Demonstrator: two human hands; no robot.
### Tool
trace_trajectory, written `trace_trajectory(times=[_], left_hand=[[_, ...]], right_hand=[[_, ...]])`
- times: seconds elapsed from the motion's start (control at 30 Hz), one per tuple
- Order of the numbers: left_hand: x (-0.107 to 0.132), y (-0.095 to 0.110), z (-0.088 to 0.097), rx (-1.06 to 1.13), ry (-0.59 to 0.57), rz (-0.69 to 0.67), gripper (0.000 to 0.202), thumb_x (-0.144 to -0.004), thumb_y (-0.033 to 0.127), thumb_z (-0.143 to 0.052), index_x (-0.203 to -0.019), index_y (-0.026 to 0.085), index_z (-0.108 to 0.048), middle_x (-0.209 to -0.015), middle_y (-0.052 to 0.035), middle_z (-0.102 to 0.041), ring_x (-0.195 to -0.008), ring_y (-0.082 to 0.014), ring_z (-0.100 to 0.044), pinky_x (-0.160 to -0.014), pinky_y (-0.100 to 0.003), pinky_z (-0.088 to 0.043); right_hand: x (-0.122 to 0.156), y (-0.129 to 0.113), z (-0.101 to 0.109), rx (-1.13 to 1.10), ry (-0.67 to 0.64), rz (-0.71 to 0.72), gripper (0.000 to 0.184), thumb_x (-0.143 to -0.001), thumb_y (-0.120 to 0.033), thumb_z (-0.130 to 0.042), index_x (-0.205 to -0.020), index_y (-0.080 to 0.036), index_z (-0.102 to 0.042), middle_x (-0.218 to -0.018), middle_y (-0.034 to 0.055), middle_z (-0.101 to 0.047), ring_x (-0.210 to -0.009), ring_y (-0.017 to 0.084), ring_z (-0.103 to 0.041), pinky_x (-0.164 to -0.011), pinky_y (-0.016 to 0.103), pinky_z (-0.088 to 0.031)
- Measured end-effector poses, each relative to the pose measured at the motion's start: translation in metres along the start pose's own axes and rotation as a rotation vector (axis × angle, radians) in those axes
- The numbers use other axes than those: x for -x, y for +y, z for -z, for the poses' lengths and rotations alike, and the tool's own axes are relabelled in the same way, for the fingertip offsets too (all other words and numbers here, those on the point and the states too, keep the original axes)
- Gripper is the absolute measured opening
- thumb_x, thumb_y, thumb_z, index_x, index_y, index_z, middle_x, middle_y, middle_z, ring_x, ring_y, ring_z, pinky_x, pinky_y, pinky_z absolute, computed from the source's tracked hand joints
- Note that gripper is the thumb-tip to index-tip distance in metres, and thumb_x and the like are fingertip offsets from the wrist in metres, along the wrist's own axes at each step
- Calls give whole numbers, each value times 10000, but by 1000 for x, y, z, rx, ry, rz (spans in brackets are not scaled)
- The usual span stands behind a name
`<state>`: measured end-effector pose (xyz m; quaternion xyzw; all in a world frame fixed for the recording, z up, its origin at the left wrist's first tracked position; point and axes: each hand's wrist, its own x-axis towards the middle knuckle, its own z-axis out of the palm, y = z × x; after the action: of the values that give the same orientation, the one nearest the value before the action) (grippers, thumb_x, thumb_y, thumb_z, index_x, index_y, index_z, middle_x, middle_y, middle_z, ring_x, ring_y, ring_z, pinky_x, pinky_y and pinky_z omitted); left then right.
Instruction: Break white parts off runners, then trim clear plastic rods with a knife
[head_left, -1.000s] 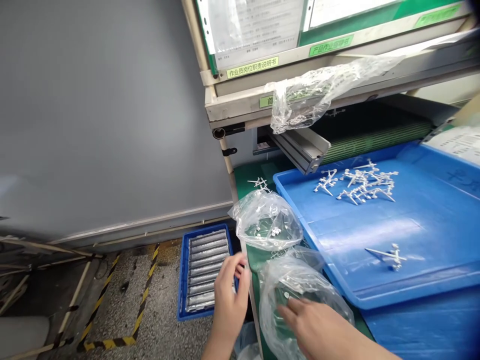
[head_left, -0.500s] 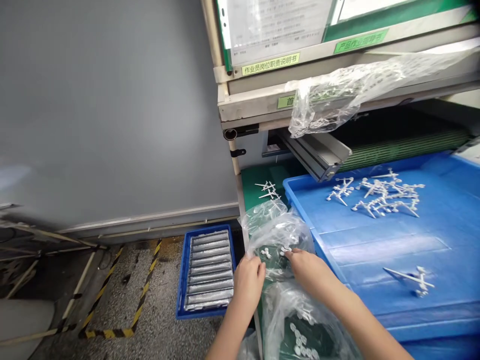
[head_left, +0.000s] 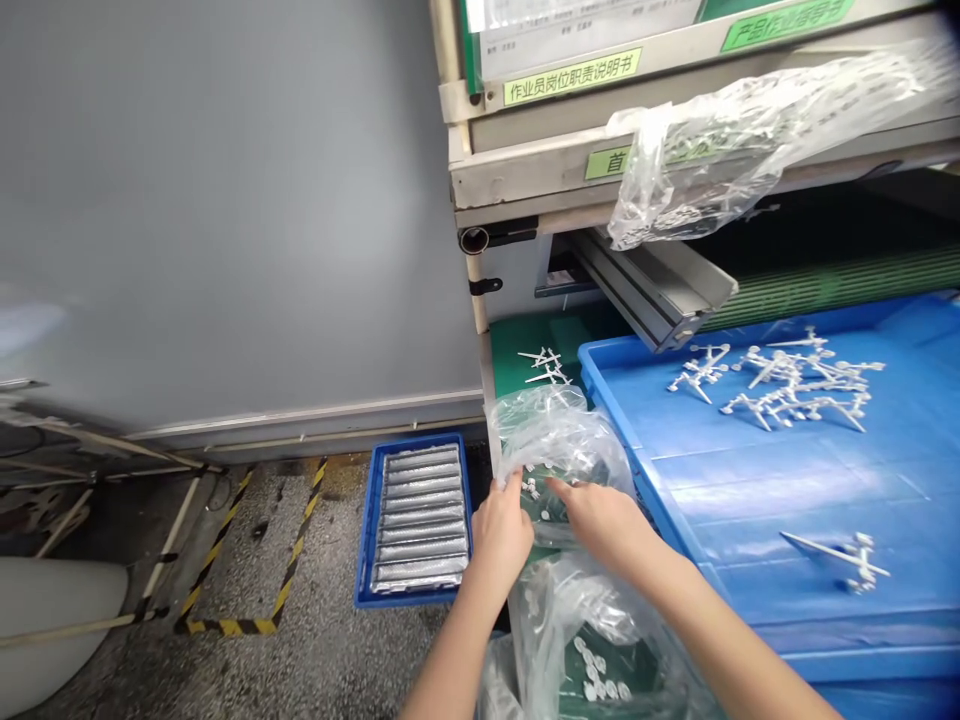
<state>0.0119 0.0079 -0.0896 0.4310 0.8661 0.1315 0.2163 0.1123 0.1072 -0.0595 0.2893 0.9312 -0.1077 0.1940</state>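
Observation:
My left hand (head_left: 504,528) is at the left edge of a clear plastic bag (head_left: 574,435) lying open on the green bench top (head_left: 517,340). Its index finger stretches over the bag's mouth while the other fingers curl at the bag's edge. My right hand (head_left: 604,518) reaches in from the right, index finger extended close to several small white plastic parts (head_left: 531,488) in the bag's opening. No part shows in its fingers, though its underside is hidden. Nearer me, a second clear bag (head_left: 544,600) surrounds more small round white parts (head_left: 596,670).
A large blue tray (head_left: 720,560) on the right holds branched white plastic pieces (head_left: 806,378); more white sprues (head_left: 547,365) lie on the bench. Below left is a blue crate (head_left: 362,570) of silvery bars. A metal rail (head_left: 660,290) juts out above the tray.
The view has shifted slightly. My right fingers have moved left toward my left hand, and the small white parts between them lie differently. My left index finger has stretched out.

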Motion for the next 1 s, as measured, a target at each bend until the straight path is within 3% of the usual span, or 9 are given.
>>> trace_trajectory(times=[0.33, 0.5, 0.73, 1.0], left_hand=[[6, 3, 0, 24, -24, -57, 607, -742, 55, -372, -1330, 207, -376, -1170, -145, -576, -928, -261, -620, -768, -348, -487], [9, 4, -1, 41, -42, -58, 575, -753, 77, -354, -1312, 197, -403, -1171, -165, -570, -854, -271, -637, -703, -371, -503], [12, 3, -3, 72, -41, -59, 576, -739, 78, -357, -1299, 195, -423, -1182, -157, -567, -891, -279, -629, -751, -392, -500], [12, 4, -4, 97, -35, -72, 577, -742, 80, -347, -1304, 194, -416, -1179, -159, -567, -910, -289, -624, -761, -410, -499]], right_hand=[[2, 13, -10, -62, 115, -182, 182, -892, -243, -510, -1015, -125, -575, -943, 37, -633, -799, 145, -625, -700, 330, -524], [2, 21, -20, -82, 121, -213, 152, -889, -233, -515, -966, -125, -590, -879, 19, -635, -759, 133, -623, -681, 318, -523], [1, 21, -24, -101, 176, -199, 182, -886, -171, -508, -1057, -151, -566, -981, 35, -622, -804, 138, -618, -691, 311, -523], [7, 25, -28, -110, 210, -210, 208, -874, -71, -441, -957, -124, -624, -886, 47, -627, -764, 145, -625, -666, 271, -482]])
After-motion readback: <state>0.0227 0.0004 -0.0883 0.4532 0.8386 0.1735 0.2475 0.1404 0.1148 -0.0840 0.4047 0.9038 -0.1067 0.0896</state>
